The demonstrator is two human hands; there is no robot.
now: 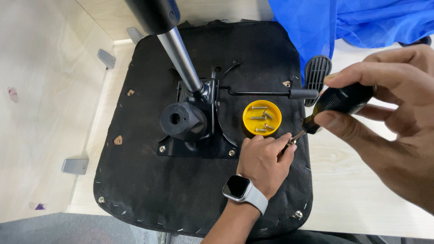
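My right hand (389,113) grips a black-and-yellow screwdriver (337,106) whose metal tip points down-left to the right edge of an upturned black chair seat (149,180). My left hand (264,160), with a smartwatch on its wrist, rests on the seat and pinches a small screw (292,141) at the screwdriver's tip. A yellow round cap (262,117) holding several screws lies on the seat just above my left hand. The black metal mechanism plate (199,135) with a gas cylinder (181,54) is bolted at the seat's middle.
A lever with a black handle (304,94) sticks out to the right from the mechanism. A ribbed black plastic part (317,74) lies at the seat's right edge. Blue cloth (352,20) lies at the top right. Grey metal brackets (75,166) sit on the pale wooden surface at left.
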